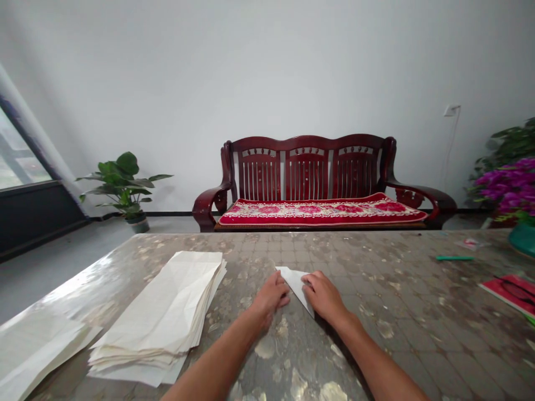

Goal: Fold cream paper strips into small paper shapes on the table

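A small piece of white paper point(296, 280), folded to a pointed shape, lies on the patterned table covering in front of me. My left hand point(271, 296) is at its left corner, fingers curled and closed at the paper's edge. At the right side of the paper, my right hand point(324, 295) has its fingers bent and pinched on it, hiding part of that edge. The paper's lower tip points toward me between my wrists.
Left of my arms lies a thick stack of white paper sheets point(163, 303), with more paper point(37, 348) at the table's left edge. To the right are a green pen point(455, 258), a red book point(497, 288) with glasses point(518, 291) on it, and a teal flowerpot point(523, 238). A wooden bench point(307, 167) stands beyond.
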The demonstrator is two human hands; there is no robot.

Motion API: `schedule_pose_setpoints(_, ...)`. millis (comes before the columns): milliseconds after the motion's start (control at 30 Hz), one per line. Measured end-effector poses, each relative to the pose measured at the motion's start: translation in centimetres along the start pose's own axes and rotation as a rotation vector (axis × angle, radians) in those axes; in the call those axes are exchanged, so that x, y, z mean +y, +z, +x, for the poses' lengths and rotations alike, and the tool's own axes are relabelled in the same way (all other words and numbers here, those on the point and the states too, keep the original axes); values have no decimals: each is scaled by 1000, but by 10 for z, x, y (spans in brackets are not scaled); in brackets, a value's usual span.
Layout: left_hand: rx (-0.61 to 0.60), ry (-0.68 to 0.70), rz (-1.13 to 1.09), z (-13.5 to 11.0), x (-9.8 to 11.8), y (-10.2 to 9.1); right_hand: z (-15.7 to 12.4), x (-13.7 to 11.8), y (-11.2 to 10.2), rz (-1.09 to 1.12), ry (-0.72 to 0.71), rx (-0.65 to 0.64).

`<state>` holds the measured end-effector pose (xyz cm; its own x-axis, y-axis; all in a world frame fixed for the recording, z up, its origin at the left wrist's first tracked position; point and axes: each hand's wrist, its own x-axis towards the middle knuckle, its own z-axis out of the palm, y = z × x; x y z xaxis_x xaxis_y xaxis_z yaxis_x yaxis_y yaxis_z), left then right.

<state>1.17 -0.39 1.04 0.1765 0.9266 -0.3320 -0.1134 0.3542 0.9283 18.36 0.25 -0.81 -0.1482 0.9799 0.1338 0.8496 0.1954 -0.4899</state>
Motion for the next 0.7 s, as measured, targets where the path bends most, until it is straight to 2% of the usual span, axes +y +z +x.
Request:
schedule_pose_setpoints(67,-6,-37,-63,6,3,7,0,2,1,20,18,7)
schedule_pose_setpoints(133,40,-42,-60,15,3,11,-1,3,2,39,20,13)
schedule_pose_setpoints(333,149,20,-20,39,-3,12,1,-1,1,97,20,16)
schedule_pose_setpoints(567,136,107,134,51,-9,26,3,-8,3,123,56,57)
schedule_pose_setpoints(700,140,197,269,53,-13,26,7,-5,4,117,87,92)
